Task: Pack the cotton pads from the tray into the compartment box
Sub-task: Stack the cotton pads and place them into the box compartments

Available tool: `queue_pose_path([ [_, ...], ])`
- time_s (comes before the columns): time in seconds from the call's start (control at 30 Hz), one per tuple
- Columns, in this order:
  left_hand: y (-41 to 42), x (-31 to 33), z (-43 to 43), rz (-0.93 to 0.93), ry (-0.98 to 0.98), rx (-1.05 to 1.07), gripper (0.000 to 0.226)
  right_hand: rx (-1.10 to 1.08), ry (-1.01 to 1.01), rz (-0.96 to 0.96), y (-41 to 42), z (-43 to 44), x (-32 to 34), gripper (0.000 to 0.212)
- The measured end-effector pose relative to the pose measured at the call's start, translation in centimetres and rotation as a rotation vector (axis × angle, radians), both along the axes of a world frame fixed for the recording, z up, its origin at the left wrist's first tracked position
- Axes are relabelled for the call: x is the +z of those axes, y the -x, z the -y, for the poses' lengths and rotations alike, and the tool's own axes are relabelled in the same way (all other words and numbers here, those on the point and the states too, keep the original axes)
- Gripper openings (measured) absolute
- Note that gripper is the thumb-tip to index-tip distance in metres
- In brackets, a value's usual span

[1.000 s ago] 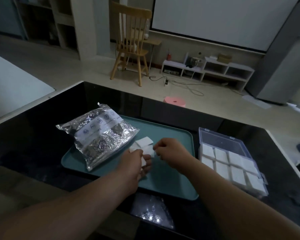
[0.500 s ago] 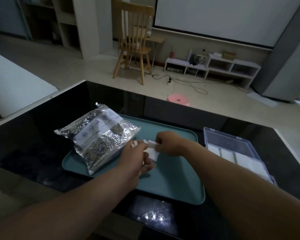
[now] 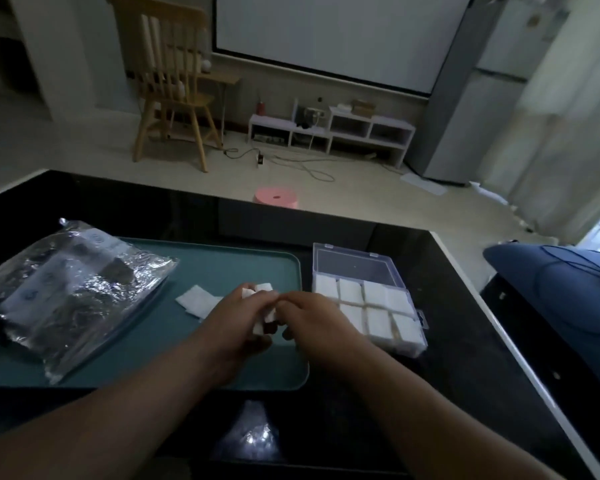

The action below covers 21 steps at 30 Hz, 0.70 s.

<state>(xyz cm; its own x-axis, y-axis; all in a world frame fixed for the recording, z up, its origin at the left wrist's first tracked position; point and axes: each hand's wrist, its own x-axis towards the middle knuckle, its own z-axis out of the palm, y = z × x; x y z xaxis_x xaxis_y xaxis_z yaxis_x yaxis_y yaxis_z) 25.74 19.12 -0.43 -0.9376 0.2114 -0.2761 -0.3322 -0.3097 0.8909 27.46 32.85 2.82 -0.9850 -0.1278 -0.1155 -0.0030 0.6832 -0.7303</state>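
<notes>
Stacked cotton pads (image 3: 268, 315) are pinched in the joined grip of left hand (image 3: 234, 322) and right hand (image 3: 314, 315). Just left of it, loose pads (image 3: 198, 301) are seen on the tray (image 3: 222, 268), the compartment box (image 3: 355, 268) just right.

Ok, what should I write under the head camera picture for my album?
The left hand and right hand hold cotton pads over the teal tray, beside the open compartment box.

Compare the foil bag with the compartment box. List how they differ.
The foil bag is silver and crinkled; the compartment box is clear, rigid plastic. The bag lies on the tray; the box sits on the table, right of it. The box stands open, showing cotton pads; the bag's contents are hidden. Both lie flat.
</notes>
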Motion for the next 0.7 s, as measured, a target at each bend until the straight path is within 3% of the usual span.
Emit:
queue_pose_path([
  [0.13,0.0,0.3,-1.8,0.020,0.047,-0.124,0.011,-0.172,0.273,0.109,-0.2,-3.8,0.3,0.020],
  [0.23,0.2,0.9,-3.6,0.016,0.057,-0.153,0.011,-0.198,0.320,0.112,0.2,-6.4,0.7,0.013],
  [0.33,1.2,1.7,-5.0,0.080,-0.028,-0.110,0.017,-0.370,0.221,-0.030,1.6,-10.0,1.1,0.013],
  [0.43,1.9,2.1,-5.5,0.172,-0.153,-0.071,0.004,-0.495,0.074,-0.090,2.5,-12.8,0.6,0.004],
  [0.57,1.8,1.9,-5.8,0.189,-0.215,-0.057,0.013,-0.426,-0.178,-0.063,3.2,-12.4,-1.8,0.012],
  [0.7,2.0,1.8,-5.7,0.184,-0.252,-0.039,0.016,-0.359,-0.382,-0.080,3.6,-11.8,-2.4,0.008],
])
